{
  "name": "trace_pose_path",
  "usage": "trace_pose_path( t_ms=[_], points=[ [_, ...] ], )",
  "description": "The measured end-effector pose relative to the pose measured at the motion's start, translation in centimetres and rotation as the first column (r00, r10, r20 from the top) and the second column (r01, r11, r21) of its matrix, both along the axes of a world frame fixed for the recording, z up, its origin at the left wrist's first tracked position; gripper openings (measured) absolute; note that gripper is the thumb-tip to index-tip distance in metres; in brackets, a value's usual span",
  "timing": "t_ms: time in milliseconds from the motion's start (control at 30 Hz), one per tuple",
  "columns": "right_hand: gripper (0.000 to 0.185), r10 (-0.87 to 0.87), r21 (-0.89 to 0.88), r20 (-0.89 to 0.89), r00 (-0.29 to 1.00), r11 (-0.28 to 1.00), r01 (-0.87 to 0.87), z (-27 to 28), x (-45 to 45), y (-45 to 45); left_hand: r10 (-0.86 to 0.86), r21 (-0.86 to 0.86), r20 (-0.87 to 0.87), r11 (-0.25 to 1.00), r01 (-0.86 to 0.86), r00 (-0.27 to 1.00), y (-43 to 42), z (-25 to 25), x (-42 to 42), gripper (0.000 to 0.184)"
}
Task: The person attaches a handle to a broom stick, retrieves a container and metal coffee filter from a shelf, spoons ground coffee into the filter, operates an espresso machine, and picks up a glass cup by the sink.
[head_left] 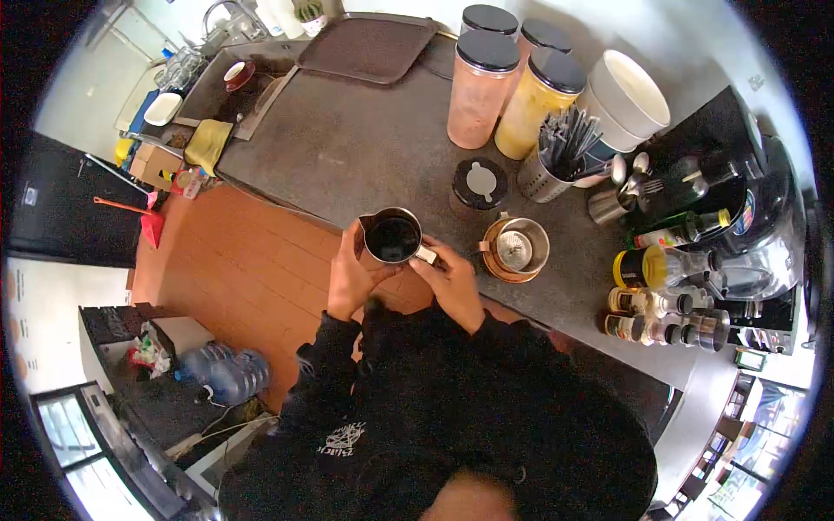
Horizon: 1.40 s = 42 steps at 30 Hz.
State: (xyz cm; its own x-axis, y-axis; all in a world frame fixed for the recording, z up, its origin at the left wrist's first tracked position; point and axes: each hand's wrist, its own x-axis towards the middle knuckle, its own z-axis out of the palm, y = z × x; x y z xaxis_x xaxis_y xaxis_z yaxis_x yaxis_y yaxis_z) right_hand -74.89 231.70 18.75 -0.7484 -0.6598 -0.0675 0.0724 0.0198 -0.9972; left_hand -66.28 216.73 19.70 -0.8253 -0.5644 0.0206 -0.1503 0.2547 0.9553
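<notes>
A metal pitcher [393,238] with dark liquid inside is held between my two hands in front of my chest, at the counter's front edge. My left hand [349,276] wraps round the pitcher's left side. My right hand [450,280] grips its handle on the right. Just right of the pitcher, a metal cup [523,247] sits on a copper-coloured base on the counter [347,139]. Behind that cup stands a jar [479,184] with a black lid and a pale mark on top.
Tall black-lidded canisters [473,100], a tub of black straws [556,165], a cutlery holder [611,204] and several bottles [651,267] line the right side. A brown tray [369,48] lies at the back, beside the sink [261,74] at left.
</notes>
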Motion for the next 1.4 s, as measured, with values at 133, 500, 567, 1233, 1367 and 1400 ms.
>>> trace_pose_path(
  t_ms=[133,500,567,1233,1367,1400],
  points=[
    [0.039,-0.043,-0.006,0.094,0.995,0.999,0.044,-0.3,-0.1,-1.2,-0.042,-0.004,-0.001,0.999,0.042,0.999,-1.8,-0.7,-1.2,0.082],
    [0.041,-0.284,0.024,0.052,0.957,0.959,0.283,-1.0,-0.8,-5.6,-0.253,0.003,-0.108,0.967,0.255,0.961,-6.8,-2.2,-5.4,0.080],
    [0.042,-0.320,0.070,0.060,0.945,0.946,0.316,-0.9,-0.7,-6.4,-0.261,-0.014,-0.049,0.965,0.260,0.964,-7.6,-2.1,-5.8,0.079],
    [0.040,-0.578,0.087,-0.070,0.813,0.808,0.582,-3.0,0.7,-11.1,-0.472,-0.063,-0.009,0.880,0.470,0.882,-12.4,-3.2,-8.2,0.082],
    [0.040,-0.621,0.048,-0.007,0.783,0.782,0.621,-3.3,0.3,-11.0,-0.461,-0.068,-0.036,0.886,0.458,0.886,-12.2,-3.5,-8.4,0.083],
    [0.040,-0.620,0.063,-0.051,0.783,0.780,0.622,-3.3,0.2,-11.0,-0.458,-0.066,-0.038,0.888,0.455,0.888,-12.2,-3.6,-8.4,0.083]
  ],
)
